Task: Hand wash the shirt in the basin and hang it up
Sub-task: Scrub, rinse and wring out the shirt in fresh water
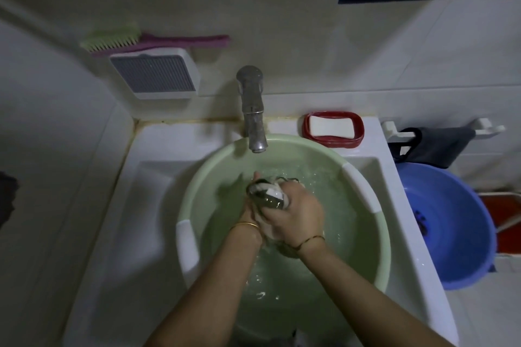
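Shirt (267, 200) is wadded into a tight ball, held just above the water over the middle of the green basin (197, 186). The basin sits in the white sink (158, 177), its far rim under the faucet (252, 110).

Right hand (296, 214): fingers curled over the top of the wad, firm grip. Left hand (249, 205): grips it from the left and underneath, mostly hidden by cloth, only fingertips showing at the far side.

We read this as mid-scrub or wringing. Can't tell which. Hanging not yet done.

Risks from here:
- Only the outside of the wad gets rubbed, so inner folds could stay dirty unless we open and re-bunch it.
- Hard twisting may stretch the dark trim at the wad's top.
- Water is choppy, and a vigorous scrub could slosh over the near rim onto the sink's front edge.
- Faucet spout is near the knuckles, so a push towards the far rim could hit it.
- Soap (331, 127) in its red dish (358, 129) sits at the sink's far right corner. A wet reach could knock it towards the blue basin (451, 220) beside the right edge.
- Lifting out unwrung means drips on the way to hanging.
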The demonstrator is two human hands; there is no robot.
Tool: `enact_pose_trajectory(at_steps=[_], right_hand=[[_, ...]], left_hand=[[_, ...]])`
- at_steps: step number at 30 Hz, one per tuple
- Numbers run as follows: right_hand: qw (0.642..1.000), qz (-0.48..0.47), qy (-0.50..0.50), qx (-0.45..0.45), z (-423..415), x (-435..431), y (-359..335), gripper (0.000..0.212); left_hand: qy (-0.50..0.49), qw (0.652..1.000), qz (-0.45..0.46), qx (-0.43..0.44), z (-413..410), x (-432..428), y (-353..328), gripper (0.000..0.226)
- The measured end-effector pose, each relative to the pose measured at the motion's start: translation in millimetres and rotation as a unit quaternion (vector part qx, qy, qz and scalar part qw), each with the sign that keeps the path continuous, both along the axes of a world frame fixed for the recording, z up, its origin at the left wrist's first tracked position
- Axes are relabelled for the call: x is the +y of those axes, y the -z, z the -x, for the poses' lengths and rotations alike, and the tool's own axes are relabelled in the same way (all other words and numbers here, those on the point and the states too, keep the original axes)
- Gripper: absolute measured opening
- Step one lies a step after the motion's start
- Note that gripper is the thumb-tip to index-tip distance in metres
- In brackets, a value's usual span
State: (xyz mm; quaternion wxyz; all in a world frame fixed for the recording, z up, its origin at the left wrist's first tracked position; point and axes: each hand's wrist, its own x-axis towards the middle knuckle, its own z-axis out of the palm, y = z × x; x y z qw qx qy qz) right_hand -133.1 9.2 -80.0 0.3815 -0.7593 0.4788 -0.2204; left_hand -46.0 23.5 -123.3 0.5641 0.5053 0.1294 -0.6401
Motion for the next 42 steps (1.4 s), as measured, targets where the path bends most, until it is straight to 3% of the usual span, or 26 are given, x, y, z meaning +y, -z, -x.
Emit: enact_pose_trajectory(at_steps=[3, 5, 6, 8, 9, 10, 11, 12, 13, 15, 18, 23, 24, 25, 27, 28, 29, 30, 31, 32, 34, 35, 37, 40, 42], right_hand=[[0.998, -0.022, 0.008, 0.058, -7, -8, 1, 0.029], [0.995, -0.048, 0.026, 0.080, -10, -22, 12, 0.025], [0.993, -0.063, 0.031, 0.091, -9, -31, 20, 0.023], [0.989, -0.091, 0.028, 0.116, 0, -47, 40, 0.024], [0.987, -0.098, 0.017, 0.123, 6, -54, 49, 0.026], [0.986, -0.106, 0.008, 0.125, 12, -58, 56, 0.032], [0.984, -0.115, 0.005, 0.133, 18, -60, 60, 0.040], [0.979, -0.118, 0.006, 0.164, 23, -61, 65, 0.049], [0.970, -0.102, 0.003, 0.223, 28, -60, 68, 0.057], [0.940, -0.032, -0.025, 0.340, 32, -55, 73, 0.066], [0.922, -0.031, -0.069, 0.381, 26, -35, 87, 0.066], [0.879, 0.025, -0.196, 0.435, 30, -25, 108, 0.059], [0.884, 0.012, -0.191, 0.427, 33, -31, 112, 0.059], [0.896, -0.016, -0.156, 0.416, 34, -35, 115, 0.058], [0.926, -0.089, -0.037, 0.365, 31, -38, 118, 0.054], [0.941, -0.121, 0.022, 0.315, 29, -37, 117, 0.049], [0.954, -0.145, 0.067, 0.252, 26, -35, 114, 0.044], [0.965, -0.156, 0.089, 0.193, 25, -34, 108, 0.042], [0.973, -0.149, 0.092, 0.148, 25, -30, 98, 0.040], [0.982, -0.124, 0.090, 0.110, 25, -27, 88, 0.037], [0.994, -0.067, 0.086, 0.028, 21, -16, 61, 0.028], [0.996, -0.045, 0.080, -0.011, 17, -10, 48, 0.028], [0.997, -0.012, 0.060, -0.054, 9, 1, 27, 0.037], [0.998, 0.054, 0.020, -0.039, -4, 6, 10, 0.045], [1.000, 0.023, 0.011, -0.005, -11, -1, 8, 0.042]], left_hand=[[-0.006, 1.000, 0.010, 0.001, 13, 5, -14, 0.017], [-0.069, 0.997, 0.020, 0.033, 19, 4, -11, 0.033], [-0.072, 0.997, -0.010, 0.009, 21, 5, -16, 0.037], [-0.005, 0.988, -0.071, -0.134, 16, 9, -22, 0.036], [0.071, 0.956, -0.090, -0.271, 6, 12, -24, 0.038], [0.168, 0.879, -0.109, -0.433, -7, 16, -23, 0.041], [0.278, 0.759, -0.134, -0.573, -18, 20, -24, 0.045], [0.361, 0.656, -0.168, -0.641, -27, 23, -23, 0.052], [0.436, 0.585, -0.200, -0.654, -32, 25, -17, 0.059], [0.556, 0.479, -0.239, -0.636, -24, 25, -5, 0.068], [0.616, 0.402, -0.218, -0.641, -8, 22, 14, 0.077], [0.671, 0.333, -0.225, -0.623, -7, 14, 36, 0.062], [0.659, 0.330, -0.220, -0.639, -4, 15, 38, 0.059], [0.630, 0.349, -0.208, -0.662, -3, 17, 38, 0.054], [0.533, 0.462, -0.172, -0.688, -6, 18, 43, 0.042], [0.461, 0.548, -0.163, -0.679, -9, 16, 45, 0.036], [0.369, 0.662, -0.158, -0.633, -12, 12, 46, 0.032], [0.260, 0.790, -0.152, -0.535, -15, 6, 41, 0.031], [0.156, 0.893, -0.136, -0.401, -15, 0, 32, 0.031], [0.068, 0.956, -0.119, -0.261, -15, -4, 25, 0.032], [-0.034, 0.995, -0.078, -0.058, -12, -10, 9, 0.041], [-0.038, 0.997, -0.062, -0.022, -11, -12, -1, 0.050], [-0.011, 1.000, -0.003, -0.001, -5, -11, -19, 0.062], [0.011, 0.995, 0.098, 0.021, 5, -4, -35, 0.046], [-0.045, 0.994, 0.090, 0.035, 10, -1, -30, 0.038]])
